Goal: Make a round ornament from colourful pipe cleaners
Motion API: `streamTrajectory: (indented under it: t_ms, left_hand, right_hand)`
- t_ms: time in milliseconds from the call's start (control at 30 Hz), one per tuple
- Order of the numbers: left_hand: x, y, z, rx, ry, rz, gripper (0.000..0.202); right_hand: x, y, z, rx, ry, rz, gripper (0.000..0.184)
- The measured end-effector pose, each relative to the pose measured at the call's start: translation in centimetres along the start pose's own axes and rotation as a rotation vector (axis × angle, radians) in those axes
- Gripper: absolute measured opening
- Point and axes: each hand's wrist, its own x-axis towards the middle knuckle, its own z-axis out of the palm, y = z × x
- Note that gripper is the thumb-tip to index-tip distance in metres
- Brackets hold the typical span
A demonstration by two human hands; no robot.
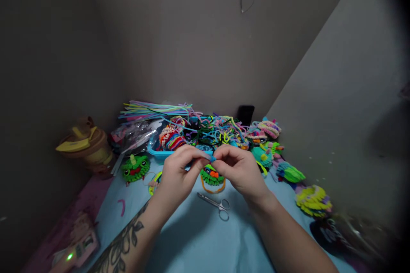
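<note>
My left hand (187,168) and my right hand (237,168) meet over the middle of the table, thumbs and forefingers closed. Between the fingertips shows a small piece of blue pipe cleaner (212,159), pinched from both sides; most of it is hidden. Just below and behind the hands lies a green fuzzy figure (212,177) with eyes and an orange mouth, partly covered by my fingers. An orange pipe cleaner (213,190) curves in front of it. Nearer to me, a small pair of scissors (218,205) rests on the light blue cloth (195,243).
Behind the hands, a blue tray (156,152) holds tangled pipe cleaners. Straight stems (156,108) lie behind it. Another green figure (136,168) sits left, and fuzzy pieces (313,201) line the right. A brown pot (92,149), dark phone (246,114) and pink device (83,243) stand around.
</note>
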Motion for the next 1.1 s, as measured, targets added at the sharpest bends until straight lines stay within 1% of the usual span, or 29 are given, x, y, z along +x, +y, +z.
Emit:
streamTrajectory:
  t_ms: [100,233,367,533,633,767,967,1100]
  left_hand:
    - [0.0,0.3,0.0,0.023,-0.01,-0.053,0.006]
    - [0.0,1.0,0.0,0.046,-0.008,-0.114,0.008]
    - [0.0,1.5,0.0,0.059,-0.021,-0.161,0.009]
    - [0.0,1.6,0.1,0.019,-0.038,-0.241,0.011]
    - [0.0,1.5,0.3,-0.034,-0.038,-0.316,0.01]
    - [-0.1,1.2,0.8,-0.115,-0.027,-0.406,0.01]
    - [-0.4,0.8,1.4,-0.185,0.024,-0.414,0.01]
    - [-0.4,0.6,1.5,-0.238,0.002,-0.477,0.016]
  right_hand:
    - [-0.2,-0.3,0.0,-0.135,0.094,-0.117,0.011]
    - [-0.5,-0.2,0.1,-0.289,0.157,-0.231,0.007]
    - [-0.4,-0.4,0.2,-0.423,0.184,-0.325,0.005]
    - [-0.2,-0.2,0.4,-0.597,0.22,-0.53,0.007]
    - [-0.3,0.3,0.3,-0.686,0.22,-0.614,0.008]
    - [-0.3,1.1,0.1,-0.806,0.22,-0.679,0.009]
    - [-0.4,1.7,0.0,-0.912,0.233,-0.725,0.009]
    - [-0.4,1.5,0.3,-0.948,0.226,-0.728,0.014]
